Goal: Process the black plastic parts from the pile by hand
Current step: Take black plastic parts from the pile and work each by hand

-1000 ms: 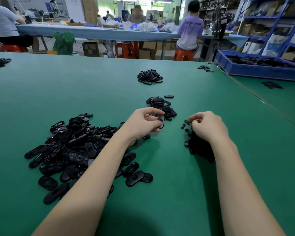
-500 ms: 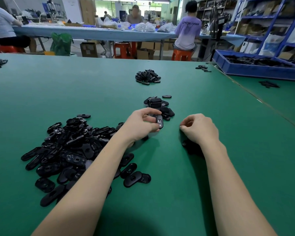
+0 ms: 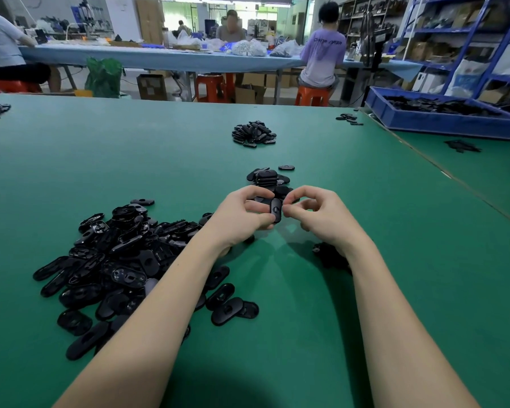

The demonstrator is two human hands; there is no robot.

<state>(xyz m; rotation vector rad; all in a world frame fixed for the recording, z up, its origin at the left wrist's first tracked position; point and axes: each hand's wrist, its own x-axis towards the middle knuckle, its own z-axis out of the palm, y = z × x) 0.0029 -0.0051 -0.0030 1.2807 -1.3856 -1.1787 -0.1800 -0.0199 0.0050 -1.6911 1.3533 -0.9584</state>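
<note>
Part in hand: one flat black oval part point(image 3: 276, 209), held upright above the green table point(image 3: 365, 290), approx. centre of view, just in front of the small stack.
Left hand: left hand point(image 3: 242, 216) grips the part w/ thumb and curled fingers round its left edge; firm hold.
Right hand: right hand point(image 3: 315, 214) has fingers curled, thumb and forefinger tips pinched together right at the part's right edge. Whether they hold a small piece or just touch the part: can't tell, too small.
Main pile: big loose pile point(image 3: 115, 260) of same parts, left of the left forearm, parts overlapping at all angles.
Done stack (prob.): small stack point(image 3: 270, 179) just beyond the hands; another heap point(image 3: 253, 134) further back.
Small bits: dark cluster point(image 3: 330, 257) on the table under the right wrist, mostly hidden.
Handling (judgement): looks light, thin, rigid moulded plastic; smooth, so likely a bit slippery; centre hole area prob. weakest spot.
Where to hold (judgement): by the long edges, thumb opposite fingers, leaving the face and centre opening free for the other hand.
Risk: small part could twist or pop out if pinched at one end only.
</note>
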